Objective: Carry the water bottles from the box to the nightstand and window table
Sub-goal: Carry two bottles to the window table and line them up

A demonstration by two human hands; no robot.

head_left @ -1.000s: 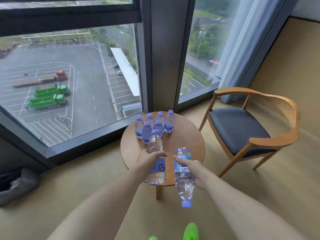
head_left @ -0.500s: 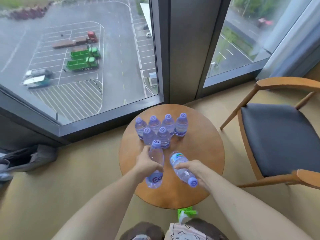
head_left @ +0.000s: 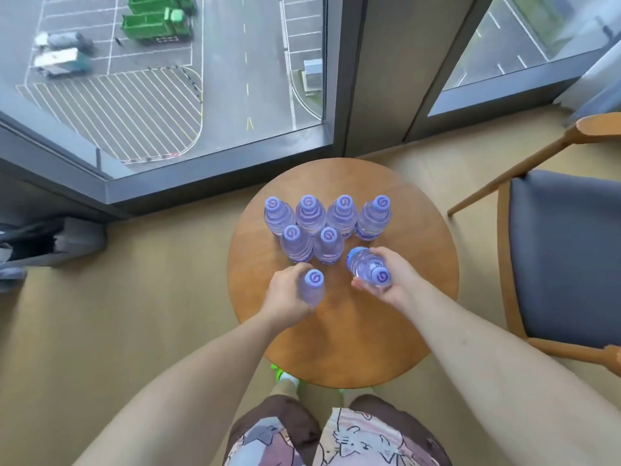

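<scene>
I stand over the round wooden window table (head_left: 363, 348). Several clear water bottles with purple caps (head_left: 327, 223) stand upright in two rows on its far half. My left hand (head_left: 285, 294) grips one more bottle (head_left: 312, 289) upright, just in front of the front row. A second bottle (head_left: 368, 267) lies tilted in my right hand (head_left: 393, 280), its cap pointing toward me and its base close to the standing group.
A wooden armchair with a grey seat (head_left: 564, 257) stands right of the table. The floor-to-ceiling window (head_left: 168, 95) and its dark frame run behind it. A grey bag (head_left: 43, 243) lies on the floor at left. My legs and green shoes are under the near rim.
I have stepped up to the table and now look straight down on it. Both hands have carried their bottles forward to the standing group; the right bottle has swung from cap-down to nearly level.
</scene>
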